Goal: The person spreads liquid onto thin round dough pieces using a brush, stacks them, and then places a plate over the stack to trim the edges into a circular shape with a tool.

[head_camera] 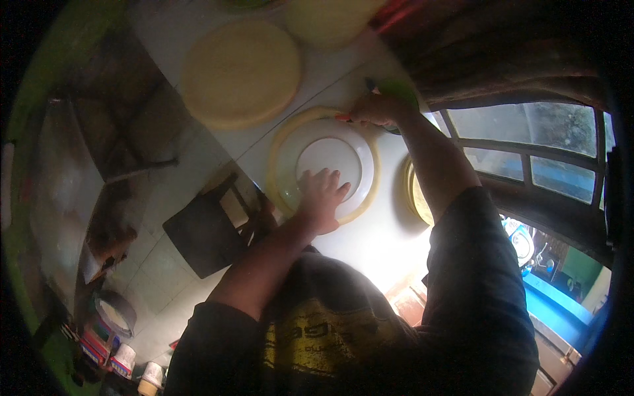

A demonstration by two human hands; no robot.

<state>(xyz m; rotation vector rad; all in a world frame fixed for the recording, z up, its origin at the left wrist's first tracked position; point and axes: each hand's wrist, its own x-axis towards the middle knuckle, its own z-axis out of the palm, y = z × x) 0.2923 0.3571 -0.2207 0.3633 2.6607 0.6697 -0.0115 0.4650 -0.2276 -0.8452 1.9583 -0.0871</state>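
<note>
A white plate lies upside down on a pale yellow round sheet that looks like dough. A ring of the sheet shows around the plate's rim. My left hand rests flat on the plate's base, fingers spread. At the plate's far right edge, my right hand grips a slim tool with a red part, over the sheet's rim. The tool's working end is too blurred to make out. Just behind that hand stands a green round container, partly hidden by it.
Farther back on the white table lies a large pale round sheet, with another beyond. A stack of yellowish discs sits by my right forearm. A dark stool stands left, a window right.
</note>
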